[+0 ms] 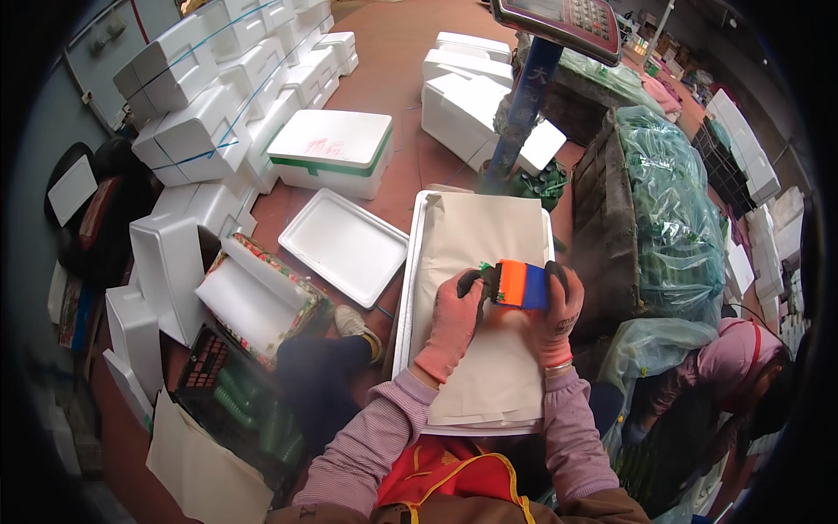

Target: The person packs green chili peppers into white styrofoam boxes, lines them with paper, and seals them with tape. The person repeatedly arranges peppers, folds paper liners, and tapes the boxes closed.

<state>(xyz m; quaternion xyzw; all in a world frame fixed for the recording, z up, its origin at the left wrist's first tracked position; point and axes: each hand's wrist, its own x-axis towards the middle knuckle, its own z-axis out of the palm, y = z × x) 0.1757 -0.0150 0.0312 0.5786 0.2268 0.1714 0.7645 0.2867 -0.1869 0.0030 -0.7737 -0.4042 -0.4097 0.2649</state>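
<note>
Both my hands wear pink work gloves with dark coated fingers. My right hand (562,311) grips the blue end of an orange-and-blue hand-held tape dispenser (514,284), which has a dark toothed edge. At that toothed edge is my left hand (453,318), thumb uppermost and fingers bent. A bit of green shows by its fingertips; whether they pinch it is unclear. Below both hands, sheets of brown paper (488,373) cover the top of a white foam box (407,288), whose rim shows around them. The paper hides what the box holds.
Foam boxes (196,131) are stacked at left; a foam lid (347,245) lies on the floor. A scale post (520,111) stands beyond my box. At right are a crate (605,216) under green plastic film (674,216) and a bending person (733,360). Cucumber-like vegetables (262,419) fill a black crate.
</note>
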